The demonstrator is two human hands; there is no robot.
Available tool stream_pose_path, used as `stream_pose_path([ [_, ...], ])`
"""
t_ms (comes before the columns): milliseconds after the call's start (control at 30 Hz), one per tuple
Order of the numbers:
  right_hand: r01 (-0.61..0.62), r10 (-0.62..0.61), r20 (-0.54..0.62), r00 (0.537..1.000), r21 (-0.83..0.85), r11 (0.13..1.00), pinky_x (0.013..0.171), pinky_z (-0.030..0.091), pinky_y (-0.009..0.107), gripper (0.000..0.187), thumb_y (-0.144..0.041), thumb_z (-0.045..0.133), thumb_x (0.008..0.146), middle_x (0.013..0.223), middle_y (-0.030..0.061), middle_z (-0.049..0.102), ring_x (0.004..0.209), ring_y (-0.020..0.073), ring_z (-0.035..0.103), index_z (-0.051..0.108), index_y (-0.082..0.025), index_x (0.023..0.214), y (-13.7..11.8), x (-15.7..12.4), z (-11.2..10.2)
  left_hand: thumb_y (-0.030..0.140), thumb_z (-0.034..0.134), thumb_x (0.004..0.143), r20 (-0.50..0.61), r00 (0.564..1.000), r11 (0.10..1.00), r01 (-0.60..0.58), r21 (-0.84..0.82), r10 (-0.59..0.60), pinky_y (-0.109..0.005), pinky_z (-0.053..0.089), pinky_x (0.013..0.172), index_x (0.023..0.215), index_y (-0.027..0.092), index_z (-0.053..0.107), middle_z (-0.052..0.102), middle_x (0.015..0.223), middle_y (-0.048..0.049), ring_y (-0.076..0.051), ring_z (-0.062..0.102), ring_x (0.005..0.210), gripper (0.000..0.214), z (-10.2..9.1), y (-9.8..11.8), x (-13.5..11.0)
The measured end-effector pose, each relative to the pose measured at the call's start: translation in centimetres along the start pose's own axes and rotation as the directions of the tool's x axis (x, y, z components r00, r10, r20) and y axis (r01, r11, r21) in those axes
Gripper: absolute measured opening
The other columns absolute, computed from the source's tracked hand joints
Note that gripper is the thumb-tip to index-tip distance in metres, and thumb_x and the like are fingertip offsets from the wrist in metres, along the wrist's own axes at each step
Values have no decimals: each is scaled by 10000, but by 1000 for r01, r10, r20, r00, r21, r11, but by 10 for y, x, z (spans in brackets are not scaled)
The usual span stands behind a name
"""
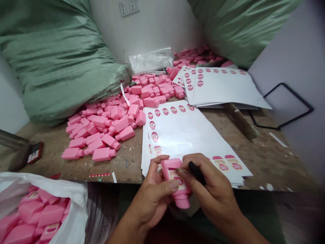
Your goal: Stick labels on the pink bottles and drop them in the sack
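Two green woven sacks [56, 57] slump against the wall behind a scarred wooden workbench [50, 152]. On the bench lie stacked white sheets of printed oval labels [182, 132] and a heap of unlabelled pink plastic bottles [106, 125]; a white plastic bag [76, 200] at lower left holds labelled ones. Above the bench edge, a pink bottle [180, 193] sits upright in the left hand [152, 193], its fingers curled behind it and thumb [172, 185] pressed on its front beside a partly visible cream-and-pink label [176, 178]. The right hand [210, 193] has its fingers close together, pinching a small black-handled tool [196, 173], its thin tip at the label.
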State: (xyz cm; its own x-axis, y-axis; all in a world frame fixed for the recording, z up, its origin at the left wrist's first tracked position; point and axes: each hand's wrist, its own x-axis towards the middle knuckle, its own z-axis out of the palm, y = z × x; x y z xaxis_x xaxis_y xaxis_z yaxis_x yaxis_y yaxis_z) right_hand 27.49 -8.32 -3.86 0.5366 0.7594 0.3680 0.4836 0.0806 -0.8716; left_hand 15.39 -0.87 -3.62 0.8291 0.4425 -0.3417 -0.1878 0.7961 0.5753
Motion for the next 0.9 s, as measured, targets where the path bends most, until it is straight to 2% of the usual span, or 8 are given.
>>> stream_pose_path([
  [100,-37,36,11,999,75,997,580,464,233,117,-239,570,876,722,-11,574,640,129,558,574,-231,759,-1,0,-1,93,682,760,37,999,999,13,-51,-11,-312,479,850,1172,235,437,632,1044,-33,-138,632,889,500,-2,0,0],
  [167,-91,91,9,996,134,987,600,486,230,22,-261,616,847,744,-14,611,665,131,589,625,-248,863,0,-1,-4,104,686,761,36,999,998,10,-56,-8,-333,489,852,1171,227,441,629,1055,-42,-150,634,896,493,-3,1,1],
  [300,-215,216,7,976,150,965,642,523,261,343,-347,698,777,812,0,669,729,162,638,635,-265,1104,5,-1,-14,120,699,763,-17,1000,1000,-9,-6,9,-345,493,837,1226,251,409,632,1087,-57,-150,628,875,562,-4,4,1],
  [500,-95,90,141,986,29,995,611,494,242,54,-281,658,812,724,-10,642,668,146,608,657,-233,786,3,7,-19,137,751,738,-18,994,982,-106,156,110,-278,461,847,1251,284,431,631,1069,-27,-145,599,958,622,-3,0,-1],
  [600,26,-25,84,996,-11,1000,589,478,221,78,-226,640,829,707,-19,615,644,128,589,620,-229,754,1,8,-17,241,752,761,13,998,994,-65,85,64,-306,488,842,1269,294,441,631,1107,-39,-167,616,965,598,-4,0,1],
  [700,125,-122,56,991,-45,991,640,486,213,61,-189,619,849,773,-16,642,703,123,610,624,-239,815,2,5,-16,344,707,801,8,1000,999,-4,-42,5,-333,534,772,1232,267,484,643,1070,-47,-163,645,843,492,-7,0,5],
  [800,103,-102,36,994,-38,994,663,496,222,50,-197,618,857,811,-12,657,728,129,625,628,-246,856,1,1,-13,356,754,745,9,999,994,35,-103,-34,-317,563,674,1156,222,547,650,1045,-50,-154,648,742,479,-11,-1,9],
  [900,-54,52,22,998,80,995,630,509,235,52,-255,610,865,786,-3,650,722,147,625,626,-243,816,-2,0,-8,360,752,742,33,998,986,59,-159,-54,-286,571,599,1105,209,585,668,973,-41,-147,652,684,427,-14,-5,12],
])
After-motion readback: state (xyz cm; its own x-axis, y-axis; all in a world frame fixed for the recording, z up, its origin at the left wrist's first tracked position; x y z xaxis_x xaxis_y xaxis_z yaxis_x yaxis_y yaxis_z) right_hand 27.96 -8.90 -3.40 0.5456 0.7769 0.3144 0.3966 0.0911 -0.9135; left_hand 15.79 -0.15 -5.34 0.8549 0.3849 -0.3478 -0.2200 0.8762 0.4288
